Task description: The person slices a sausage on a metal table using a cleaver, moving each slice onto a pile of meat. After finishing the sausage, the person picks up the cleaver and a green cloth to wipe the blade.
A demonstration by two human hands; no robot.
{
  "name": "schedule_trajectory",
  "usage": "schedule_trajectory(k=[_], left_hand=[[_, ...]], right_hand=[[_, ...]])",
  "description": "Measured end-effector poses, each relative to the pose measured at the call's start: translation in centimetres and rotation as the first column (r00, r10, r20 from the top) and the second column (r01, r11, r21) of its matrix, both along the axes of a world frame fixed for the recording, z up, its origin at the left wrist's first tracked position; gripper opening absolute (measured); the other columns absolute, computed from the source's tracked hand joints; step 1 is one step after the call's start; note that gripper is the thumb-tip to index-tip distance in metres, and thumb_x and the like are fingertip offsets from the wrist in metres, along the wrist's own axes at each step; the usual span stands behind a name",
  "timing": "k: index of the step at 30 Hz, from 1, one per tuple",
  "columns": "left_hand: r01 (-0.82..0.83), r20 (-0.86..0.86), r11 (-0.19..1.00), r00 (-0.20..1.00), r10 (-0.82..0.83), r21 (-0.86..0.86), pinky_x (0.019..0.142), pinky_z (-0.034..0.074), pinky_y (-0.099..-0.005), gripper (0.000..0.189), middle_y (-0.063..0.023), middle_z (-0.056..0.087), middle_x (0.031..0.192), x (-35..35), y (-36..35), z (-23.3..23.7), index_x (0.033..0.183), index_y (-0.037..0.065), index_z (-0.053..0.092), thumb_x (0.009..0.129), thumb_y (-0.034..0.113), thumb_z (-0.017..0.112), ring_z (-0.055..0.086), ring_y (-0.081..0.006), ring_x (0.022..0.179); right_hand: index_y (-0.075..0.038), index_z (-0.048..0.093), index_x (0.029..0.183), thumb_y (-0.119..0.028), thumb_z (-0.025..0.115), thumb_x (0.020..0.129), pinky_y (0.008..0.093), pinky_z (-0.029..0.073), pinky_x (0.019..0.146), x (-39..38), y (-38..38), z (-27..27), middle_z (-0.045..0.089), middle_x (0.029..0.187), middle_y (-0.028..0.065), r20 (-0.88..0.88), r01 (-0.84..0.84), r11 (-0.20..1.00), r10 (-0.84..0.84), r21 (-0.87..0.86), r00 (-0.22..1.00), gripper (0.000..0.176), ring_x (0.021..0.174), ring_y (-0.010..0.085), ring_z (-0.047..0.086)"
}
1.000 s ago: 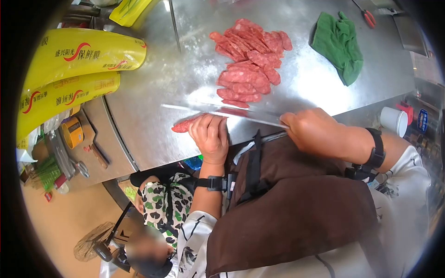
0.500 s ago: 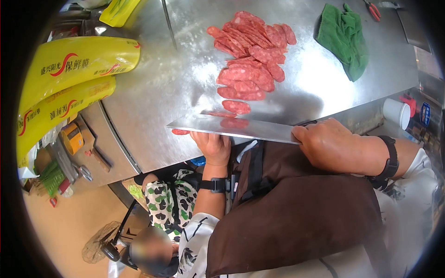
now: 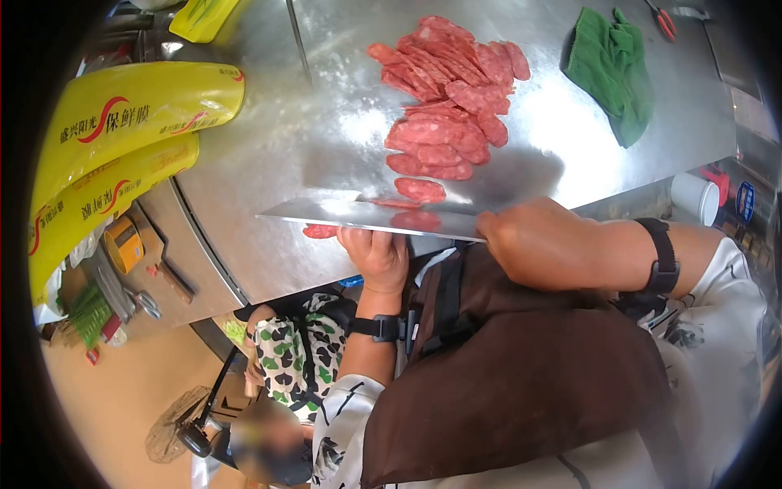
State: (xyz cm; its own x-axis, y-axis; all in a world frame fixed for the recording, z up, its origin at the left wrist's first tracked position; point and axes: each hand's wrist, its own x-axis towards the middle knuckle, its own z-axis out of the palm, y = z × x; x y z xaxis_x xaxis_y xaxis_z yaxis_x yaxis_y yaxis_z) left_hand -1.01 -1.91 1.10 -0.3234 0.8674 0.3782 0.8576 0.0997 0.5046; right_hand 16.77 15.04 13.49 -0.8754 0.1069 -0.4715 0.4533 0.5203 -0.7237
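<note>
The handle end of a wide knife (image 3: 358,216) is in my right hand (image 3: 529,244), whose fingers are wrapped round it. Its blade points left across the metal table's front edge. Just below the blade, my left hand (image 3: 379,257) has its fingers bent against a piece of red sausage (image 3: 320,231), which sticks out to the left of them; the rest is hidden by the fingers and blade. Beyond the blade lies a single slice (image 3: 419,190), and farther back a pile of sausage slices (image 3: 444,73) spreads over the metal table (image 3: 269,163).
A green cloth (image 3: 611,73) and red-handled scissors (image 3: 665,23) lie at the back right. Yellow packages (image 3: 155,98) are at the left, above a tape roll (image 3: 124,244) and scissors (image 3: 147,303). Another person (image 3: 297,359) is at lower left. A white bucket (image 3: 695,198) stands right.
My right hand and the knife have moved to the left, so the blade reaches farther past my left hand. My left hand stays nearly in place.
</note>
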Motion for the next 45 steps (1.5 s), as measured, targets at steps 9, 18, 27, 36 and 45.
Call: schedule_trajectory(k=[9, 18, 27, 36, 45], left_hand=[[0.017, -0.016, 1.0, 1.0, -0.017, 0.006, 0.088, 0.039, -0.0463, 0.035, -0.0102, 0.057, 0.104, -0.2, -0.3, -0.5, 0.102, 0.008, 0.062, 0.069, 0.001, 0.07, 0.053, -0.0342, 0.1], [-0.007, -0.041, 0.999, 0.999, 0.009, 0.053, 0.085, 0.039, -0.044, 0.033, -0.0068, 0.057, 0.1, -0.2, 0.1, -0.4, 0.095, 0.008, 0.059, 0.066, -0.003, 0.07, 0.054, -0.0298, 0.095], [0.003, -0.005, 0.998, 1.0, -0.002, 0.066, 0.089, 0.039, -0.0442, 0.039, -0.0077, 0.057, 0.102, -0.1, 0.1, -0.7, 0.102, 0.009, 0.059, 0.068, -0.002, 0.073, 0.053, -0.0306, 0.098], [-0.007, -0.048, 0.993, 0.999, 0.013, 0.114, 0.085, 0.04, -0.0435, 0.028, -0.0065, 0.057, 0.097, -0.2, 0.2, -0.5, 0.095, 0.009, 0.062, 0.071, 0.003, 0.074, 0.054, -0.0286, 0.094], [0.003, -0.034, 0.992, 0.999, 0.001, 0.126, 0.086, 0.04, -0.042, 0.026, -0.0063, 0.057, 0.097, -0.1, 0.4, -0.2, 0.094, 0.01, 0.062, 0.072, 0.005, 0.075, 0.055, -0.028, 0.093]], right_hand=[[0.003, 0.058, 0.077, -0.004, 0.056, 0.075, 0.0478, 0.049, 0.057, 0.6, -0.2, 0.7, 0.062, 0.069, 0.0231, 0.134, 0.013, 0.999, -0.018, 0.037, 0.991, 0.008, 0.064, 0.0406, 0.063], [0.004, 0.054, 0.083, -0.005, 0.052, 0.081, 0.0496, 0.048, 0.057, -2.8, -1.0, -2.8, 0.061, 0.066, 0.0228, -0.017, -0.013, 0.997, 0.014, 0.076, 1.0, 0.009, 0.063, 0.042, 0.061], [0.0, 0.058, 0.08, -0.01, 0.053, 0.087, 0.0491, 0.048, 0.059, 3.2, -0.6, -2.1, 0.061, 0.069, 0.0236, 0.078, 0.096, 0.984, -0.109, 0.153, 0.991, 0.013, 0.065, 0.0423, 0.061], [0.001, 0.06, 0.078, -0.013, 0.055, 0.087, 0.0498, 0.048, 0.061, -1.4, -1.5, -3.2, 0.06, 0.067, 0.0245, -0.032, 0.047, 0.986, -0.043, 0.16, 0.999, 0.018, 0.066, 0.0438, 0.06], [0.002, 0.062, 0.084, -0.015, 0.056, 0.089, 0.05, 0.047, 0.063, 4.2, -0.5, -1.6, 0.06, 0.07, 0.0258, 0.083, 0.258, 0.936, -0.284, 0.241, 0.955, 0.019, 0.069, 0.0455, 0.059]])
